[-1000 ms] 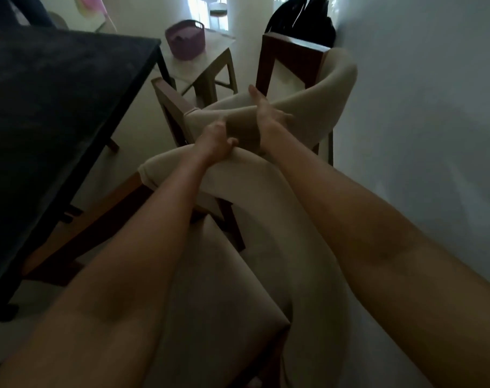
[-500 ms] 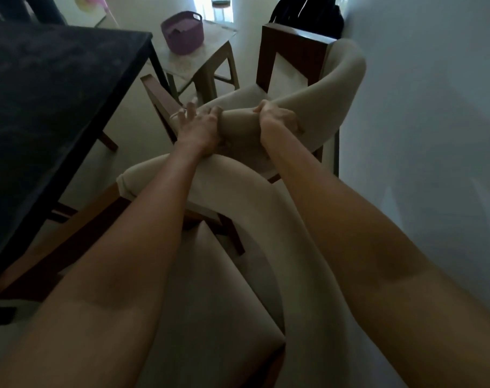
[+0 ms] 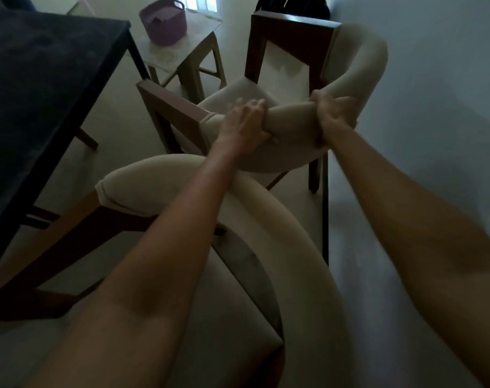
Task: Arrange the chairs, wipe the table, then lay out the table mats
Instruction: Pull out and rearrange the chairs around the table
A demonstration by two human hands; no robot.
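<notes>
Both hands have shifted since a moment ago: my left hand (image 3: pixel 245 121), which was gripping the curved back of the near chair (image 3: pixel 280 225), now lies over the padded back of the far chair (image 3: pixel 290 119), and my right hand (image 3: pixel 332 116) has closed fully around that same roll of padding. The left grip rests on top with fingers draped over the cushion and the thumb underneath; the right grip is wrapped tight around the cushion a little further along. Between them a short stretch of cream padding shows.

The far chair stands close to the pale wall (image 3: pixel 434 79), its dark wooden arm (image 3: pixel 171 107) pointing toward the dark desk (image 3: pixel 42 79) on my left. The near chair sits directly below my forearms, its seat toward me. Beyond the desk corner stands a small side table (image 3: pixel 193 49) with a purple basket (image 3: pixel 163 21) on it. No mats or cloth are visible.

This looks like the chair-arranging stage, with wiping and mats not yet begun. To move the far chair well, I judge it best to tighten the left grip to match the right, lift evenly so the legs clear the floor, and swing it clear of the near chair and the wall before setting it at the desk.
</notes>
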